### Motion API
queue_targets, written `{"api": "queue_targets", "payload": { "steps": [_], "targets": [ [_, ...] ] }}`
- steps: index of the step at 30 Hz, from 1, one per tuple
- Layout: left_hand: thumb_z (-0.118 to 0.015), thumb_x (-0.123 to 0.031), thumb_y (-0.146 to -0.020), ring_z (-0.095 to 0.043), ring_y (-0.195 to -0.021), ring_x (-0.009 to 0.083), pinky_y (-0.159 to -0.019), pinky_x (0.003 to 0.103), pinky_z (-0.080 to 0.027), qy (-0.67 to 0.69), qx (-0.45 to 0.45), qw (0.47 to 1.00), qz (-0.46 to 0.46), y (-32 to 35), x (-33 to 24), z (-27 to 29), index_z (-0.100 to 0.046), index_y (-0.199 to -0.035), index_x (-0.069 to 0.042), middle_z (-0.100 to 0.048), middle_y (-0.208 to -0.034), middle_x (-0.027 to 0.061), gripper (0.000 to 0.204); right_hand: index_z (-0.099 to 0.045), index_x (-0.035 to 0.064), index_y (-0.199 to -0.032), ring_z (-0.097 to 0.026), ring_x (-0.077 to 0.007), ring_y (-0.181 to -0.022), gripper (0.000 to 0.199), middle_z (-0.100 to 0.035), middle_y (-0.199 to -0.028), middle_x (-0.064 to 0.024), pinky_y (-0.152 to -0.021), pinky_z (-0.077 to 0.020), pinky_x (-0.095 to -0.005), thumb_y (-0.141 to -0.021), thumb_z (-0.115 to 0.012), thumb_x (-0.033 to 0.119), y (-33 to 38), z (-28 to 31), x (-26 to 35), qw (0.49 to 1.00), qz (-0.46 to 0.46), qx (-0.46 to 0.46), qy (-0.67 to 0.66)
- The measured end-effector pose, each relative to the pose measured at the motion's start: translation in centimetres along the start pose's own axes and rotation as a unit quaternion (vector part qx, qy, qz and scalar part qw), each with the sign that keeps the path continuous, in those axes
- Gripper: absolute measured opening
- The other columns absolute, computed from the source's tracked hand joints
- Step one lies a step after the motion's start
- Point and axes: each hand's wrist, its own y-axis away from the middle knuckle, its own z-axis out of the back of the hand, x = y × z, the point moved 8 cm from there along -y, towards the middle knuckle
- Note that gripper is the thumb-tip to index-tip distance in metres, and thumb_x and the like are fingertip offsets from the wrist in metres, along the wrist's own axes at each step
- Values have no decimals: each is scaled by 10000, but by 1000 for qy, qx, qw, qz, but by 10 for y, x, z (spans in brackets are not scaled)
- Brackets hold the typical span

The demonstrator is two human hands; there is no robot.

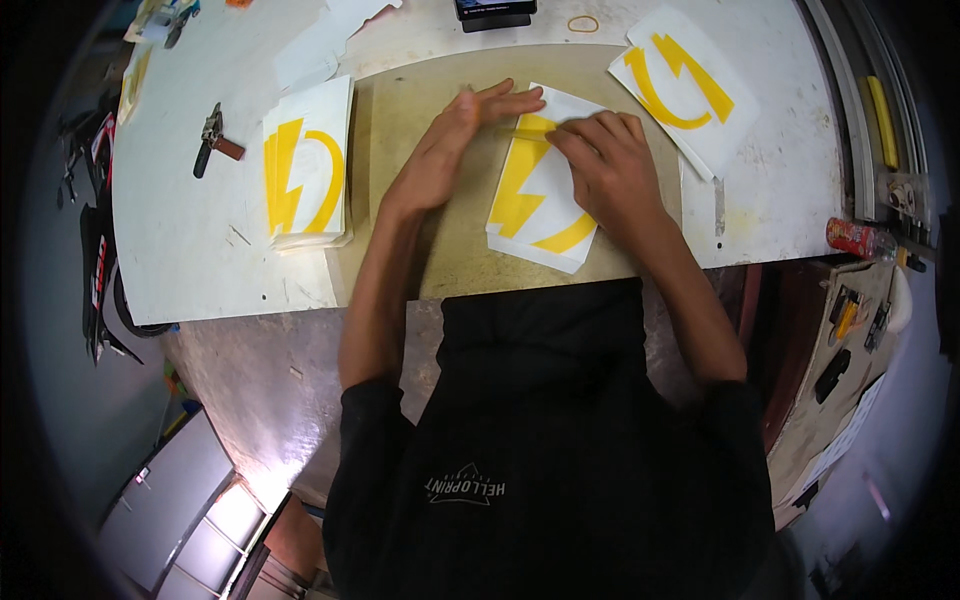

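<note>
A white sheet with yellow vinyl lightning-bolt and curved shapes (517, 205) lies at a slant on the tan mat (440, 262) in front of me. My left hand (450, 140) is at its upper left, fingers stretched out toward the sheet's top edge and apparently holding nothing. My right hand (608, 160) rests over the upper right part of the sheet. Its thumb and forefinger are pinched together at the yellow near the top. What sits between those fingertips is too small to make out, and the hand covers part of the design.
To the left is a stack of similar yellow-marked sheets (307, 180), beside a small metal tool with a brown piece (215, 140). More printed sheets (690, 90) lie at the far right. A phone on a stand (495, 15), a rubber band (583, 23) and a bottle (860, 240) are near the edges.
</note>
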Motion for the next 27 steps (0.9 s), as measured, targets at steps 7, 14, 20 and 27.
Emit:
{"api": "queue_targets", "payload": {
  "steps": [7,14,20,27],
  "targets": [
    [-386,-391,-1128,-365,-1541,316,-1306,541,-81,-150,72,986,-12,-3,16,-14,-687,-1375,-101,-645,-1468,59,484,-721,75,-1018,-625,-249,-948,260,-708,-971,-39,-875,-466,-424,-760,-691,93,51,-2,82,962,87,197,-166],
    [-803,-344,-886,-361,-1539,354,-1281,599,-164,-297,94,947,-77,7,2,-21,-684,-1387,-153,-565,-1548,66,550,-724,27,-1166,-634,-281,-1014,485,-732,-1076,-75,-893,-486,-476,-683,-722,72,87,36,35,994,-10,91,-66],
    [-826,-482,-831,-376,-1474,419,-1239,661,-196,-409,39,911,-41,48,-21,-35,-678,-1385,-175,-507,-1517,172,650,-756,63,-1134,-627,-234,-1002,423,-701,-1274,-47,-906,-449,-463,-711,-745,72,129,59,75,987,-19,119,-107],
    [-795,-452,-874,-385,-1474,426,-1237,663,-201,-377,-10,925,-42,80,-31,-52,-693,-1363,-160,-489,-1538,198,579,-771,115,-1145,-631,-222,-1017,403,-710,-1211,-19,-958,-410,-486,-746,-761,62,134,59,80,994,-37,81,-56]
  ]
}}
